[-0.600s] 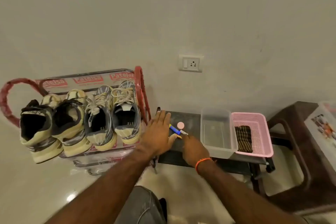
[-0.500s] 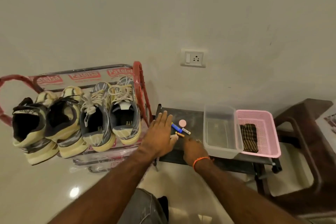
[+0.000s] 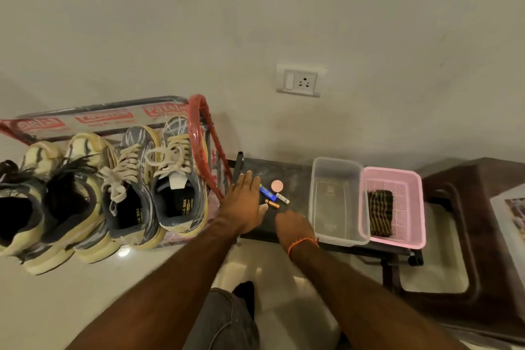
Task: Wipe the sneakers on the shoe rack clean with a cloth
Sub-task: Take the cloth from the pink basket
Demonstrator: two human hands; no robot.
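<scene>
The shoe rack (image 3: 199,122) stands at the wall with four sneakers (image 3: 176,179) in a row on its top shelf, none yet wiped. Right of it, a low dark counter (image 3: 292,176) carries a clear tub (image 3: 338,202) and, at its right end, a pink basket (image 3: 395,207) holding the folded dark cloth (image 3: 380,213). The step in hand looks like fetching that cloth: the nearer right hand should cross over the tub, lift the cloth by a fold so it opens, then work the rightmost sneaker first. The left hand (image 3: 244,204) lies flat and spread on the counter's left end, holding nothing. The right hand (image 3: 292,224) rests knuckles-up at the front edge, fingers curled under; whether it grips anything cannot be told. Small batteries (image 3: 270,196) lie between them.
</scene>
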